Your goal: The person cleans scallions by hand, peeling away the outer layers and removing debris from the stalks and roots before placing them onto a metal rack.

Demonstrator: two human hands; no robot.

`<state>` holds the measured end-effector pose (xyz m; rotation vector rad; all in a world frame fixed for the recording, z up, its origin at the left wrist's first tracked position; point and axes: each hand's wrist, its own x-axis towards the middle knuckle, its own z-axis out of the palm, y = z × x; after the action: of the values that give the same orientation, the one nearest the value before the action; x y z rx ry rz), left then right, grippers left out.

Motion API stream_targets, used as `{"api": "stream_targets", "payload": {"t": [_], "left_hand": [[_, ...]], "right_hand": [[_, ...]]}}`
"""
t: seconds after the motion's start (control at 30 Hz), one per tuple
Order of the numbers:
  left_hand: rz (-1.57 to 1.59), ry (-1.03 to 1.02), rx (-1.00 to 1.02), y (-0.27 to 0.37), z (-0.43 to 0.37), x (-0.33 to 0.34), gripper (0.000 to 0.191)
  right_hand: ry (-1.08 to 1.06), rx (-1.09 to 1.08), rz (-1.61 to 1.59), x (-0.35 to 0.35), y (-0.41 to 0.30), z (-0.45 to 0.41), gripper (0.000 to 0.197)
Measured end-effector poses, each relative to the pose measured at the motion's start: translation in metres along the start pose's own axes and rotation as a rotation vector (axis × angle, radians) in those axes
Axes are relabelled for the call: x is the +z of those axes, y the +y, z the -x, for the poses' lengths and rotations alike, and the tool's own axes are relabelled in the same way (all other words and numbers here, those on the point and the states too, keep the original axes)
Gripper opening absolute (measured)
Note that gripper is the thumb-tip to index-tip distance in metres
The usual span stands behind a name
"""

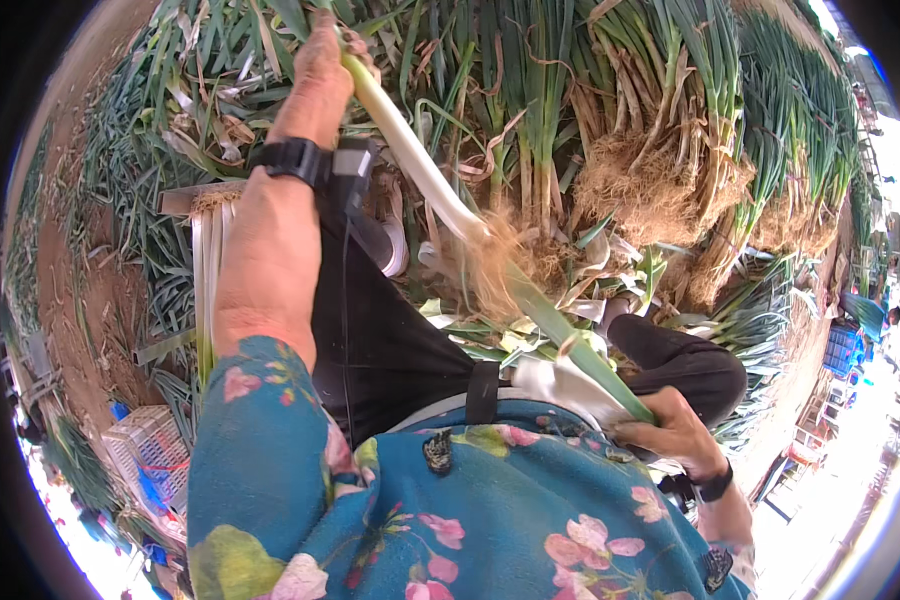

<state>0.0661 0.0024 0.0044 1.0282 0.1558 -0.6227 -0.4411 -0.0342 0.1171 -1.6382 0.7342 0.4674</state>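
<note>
My left hand (330, 67) is stretched forward at the upper left, closed around the green upper part of a long leek or large green onion (427, 172). Its white shank slants down toward me and ends in a tuft of fibrous roots (499, 262). Low on the right, by my waist, my right hand (667, 427) grips a long, flat green leaf (562, 330). That strip runs up to the roots; whether it is still attached there cannot be seen. A blurred, pale sheath piece (570, 386) lies along it near my right hand.
Bundles of rooted leeks (667, 150) stand ahead, with more to the right (795, 165). Trimmed white stalks (204, 277) lie left of my forearm, root ends by a flat-edged holder (195, 196). Peeled leaves litter the ground. A white plastic crate (146, 450) sits lower left, a blue crate (842, 349) far right.
</note>
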Motion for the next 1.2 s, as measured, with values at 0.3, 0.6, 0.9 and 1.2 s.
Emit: {"api": "stream_targets", "payload": {"t": [0.3, 0.6, 0.9, 1.2], "left_hand": [[0.144, -0.162, -0.039, -0.039, 0.023, 0.023, 0.029], [0.152, -0.142, -0.212, -0.07, 0.055, 0.038, 0.029], [-0.039, -0.279, -0.187, -0.056, 0.053, 0.037, 0.033], [-0.175, -0.329, -0.183, -0.059, 0.065, 0.036, 0.039]], "right_hand": [[0.604, -0.149, 0.953, -0.056, 0.046, -0.077, 0.033], [0.163, -0.259, -0.23, 0.041, -0.06, -0.216, 0.042], [0.45, -0.184, -0.079, 0.036, -0.038, -0.231, 0.041], [0.575, -0.113, 0.043, 0.031, -0.025, -0.218, 0.042]]}}
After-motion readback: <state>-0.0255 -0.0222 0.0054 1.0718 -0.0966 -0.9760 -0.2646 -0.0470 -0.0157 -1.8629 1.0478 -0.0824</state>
